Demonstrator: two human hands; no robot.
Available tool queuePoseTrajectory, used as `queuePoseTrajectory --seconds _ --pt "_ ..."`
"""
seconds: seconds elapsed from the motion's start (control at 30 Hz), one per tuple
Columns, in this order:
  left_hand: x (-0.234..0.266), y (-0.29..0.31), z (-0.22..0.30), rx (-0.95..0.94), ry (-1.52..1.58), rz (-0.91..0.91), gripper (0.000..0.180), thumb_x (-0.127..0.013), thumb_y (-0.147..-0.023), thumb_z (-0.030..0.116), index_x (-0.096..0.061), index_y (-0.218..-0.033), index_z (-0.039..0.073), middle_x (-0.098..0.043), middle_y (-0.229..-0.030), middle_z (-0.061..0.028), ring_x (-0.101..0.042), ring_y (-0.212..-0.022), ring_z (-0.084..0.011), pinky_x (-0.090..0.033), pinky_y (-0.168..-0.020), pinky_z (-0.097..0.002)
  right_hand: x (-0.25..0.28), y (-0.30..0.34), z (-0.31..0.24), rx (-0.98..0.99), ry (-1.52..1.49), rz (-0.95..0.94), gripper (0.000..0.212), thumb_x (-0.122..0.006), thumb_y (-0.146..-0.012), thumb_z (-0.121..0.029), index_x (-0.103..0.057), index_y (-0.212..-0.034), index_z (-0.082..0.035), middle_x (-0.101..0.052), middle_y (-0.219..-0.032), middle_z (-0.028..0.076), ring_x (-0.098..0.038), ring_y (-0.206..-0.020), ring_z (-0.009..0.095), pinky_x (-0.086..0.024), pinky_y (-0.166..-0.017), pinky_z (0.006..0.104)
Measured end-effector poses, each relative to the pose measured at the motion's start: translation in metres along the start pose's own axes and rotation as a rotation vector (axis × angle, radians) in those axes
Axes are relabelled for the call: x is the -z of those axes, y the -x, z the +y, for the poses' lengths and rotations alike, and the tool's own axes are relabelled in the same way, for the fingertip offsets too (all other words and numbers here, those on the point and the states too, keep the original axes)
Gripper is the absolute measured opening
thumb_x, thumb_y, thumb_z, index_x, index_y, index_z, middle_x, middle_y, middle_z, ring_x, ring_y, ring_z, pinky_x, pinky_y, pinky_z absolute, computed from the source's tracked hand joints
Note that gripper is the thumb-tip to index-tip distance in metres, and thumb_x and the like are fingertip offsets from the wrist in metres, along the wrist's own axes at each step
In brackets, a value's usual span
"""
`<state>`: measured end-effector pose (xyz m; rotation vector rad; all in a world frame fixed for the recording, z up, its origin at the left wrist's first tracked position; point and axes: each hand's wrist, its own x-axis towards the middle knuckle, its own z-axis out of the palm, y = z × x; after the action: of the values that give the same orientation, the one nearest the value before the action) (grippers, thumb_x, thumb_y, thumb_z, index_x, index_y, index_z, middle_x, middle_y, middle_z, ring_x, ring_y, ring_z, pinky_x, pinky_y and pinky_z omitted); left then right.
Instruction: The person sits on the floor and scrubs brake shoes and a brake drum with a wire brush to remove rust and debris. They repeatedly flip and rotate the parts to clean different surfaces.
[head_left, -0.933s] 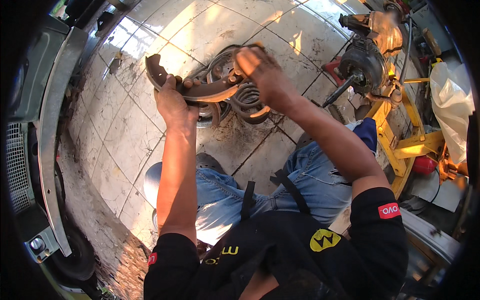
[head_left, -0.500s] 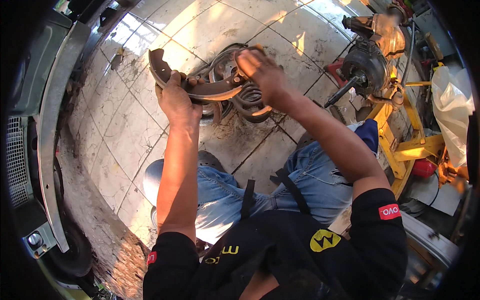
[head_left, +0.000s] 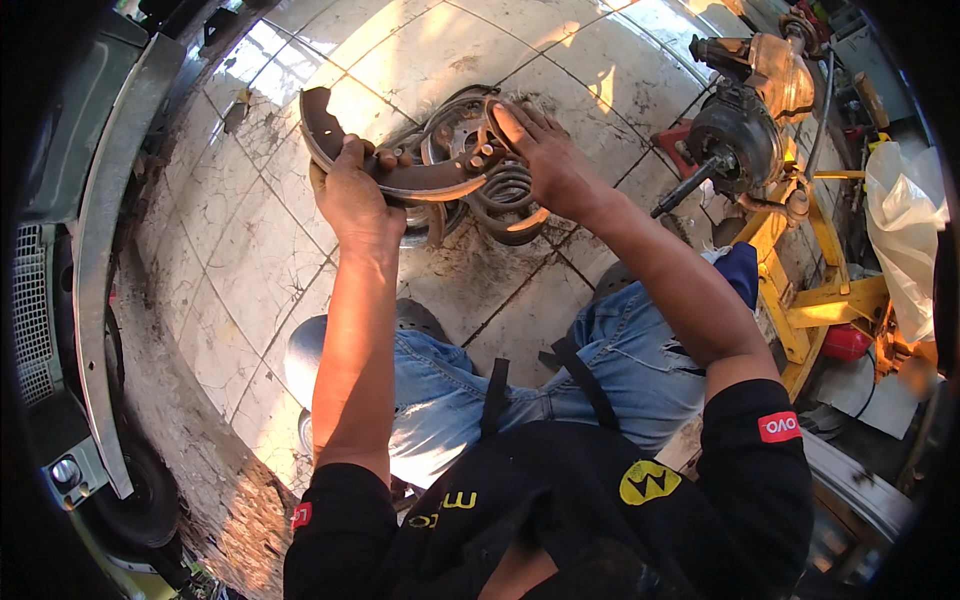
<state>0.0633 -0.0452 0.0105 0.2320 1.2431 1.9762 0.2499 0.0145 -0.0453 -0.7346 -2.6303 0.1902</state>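
A rusty brown brake shoe (head_left: 430,178), curved like a crescent, is held up over the floor. My left hand (head_left: 352,190) is closed round its middle, fingers behind the web. At its right end, my right hand (head_left: 545,160) lies against the curved face with fingers stretched out; whether something thin sits under that palm is hidden. Below and behind the shoe, a coil spring (head_left: 508,205) and round metal parts (head_left: 450,125) rest on the tiles, partly covered by the shoe and hands.
To the right, a greasy axle assembly with a black drum (head_left: 735,135) sits by a yellow metal stand (head_left: 800,290). A clear plastic bag (head_left: 895,195) hangs beside it. Along the left runs a vehicle's metal bumper (head_left: 100,270). Cracked white tiles (head_left: 245,235) cover the floor.
My right hand, blurred earlier, has shifted slightly right and down along the shoe's end and now shows sharply. My left hand keeps its hold, almost unmoved.
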Motion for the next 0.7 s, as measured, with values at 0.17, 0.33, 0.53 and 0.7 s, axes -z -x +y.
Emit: queuePoseTrajectory --seconds 0.17,0.33,0.53,0.7 --pt "0.002 -0.001 0.002 -0.015 0.026 -0.015 0.006 -0.046 -0.094 0.007 -0.045 -0.099 0.005 -0.050 -0.079 -0.0075 -0.051 -0.057 -0.0177 -0.051 -0.052 -0.0402 -0.001 0.002 0.000 0.020 -0.098 0.025 0.068 -0.050 -0.076 0.010 -0.037 -0.141 -0.004 -0.031 -0.150 0.015 -0.023 -0.142 0.031 -0.025 -0.115 0.0425" --pt "0.000 0.003 0.007 -0.023 0.038 -0.036 0.006 -0.048 -0.094 0.007 -0.046 -0.098 0.005 -0.050 -0.078 -0.0068 -0.051 -0.056 -0.0169 -0.051 -0.052 -0.0380 -0.001 0.005 -0.006 0.084 -0.058 0.048 0.066 -0.048 -0.083 0.003 -0.031 -0.146 -0.009 -0.027 -0.153 0.013 -0.025 -0.141 0.033 -0.024 -0.114 0.0453" --pt "-0.003 0.005 0.009 -0.020 0.062 -0.007 0.004 -0.049 -0.093 0.006 -0.047 -0.097 0.005 -0.050 -0.075 -0.0057 -0.051 -0.055 -0.0162 -0.051 -0.051 -0.0376 -0.001 0.006 0.003 -0.113 -0.116 -0.010 0.065 -0.048 -0.084 0.000 -0.030 -0.146 -0.008 -0.028 -0.153 0.012 -0.026 -0.140 0.034 -0.024 -0.114 0.0461" --pt "-0.003 0.006 0.010 -0.055 0.040 -0.021 0.003 -0.048 -0.094 0.006 -0.047 -0.097 0.005 -0.050 -0.075 -0.0058 -0.051 -0.055 -0.0163 -0.051 -0.051 -0.0365 0.002 0.003 0.007 -0.027 -0.113 0.040 0.067 -0.052 -0.082 -0.002 -0.031 -0.145 -0.006 -0.027 -0.152 0.015 -0.024 -0.141 0.035 -0.022 -0.115 0.0454"
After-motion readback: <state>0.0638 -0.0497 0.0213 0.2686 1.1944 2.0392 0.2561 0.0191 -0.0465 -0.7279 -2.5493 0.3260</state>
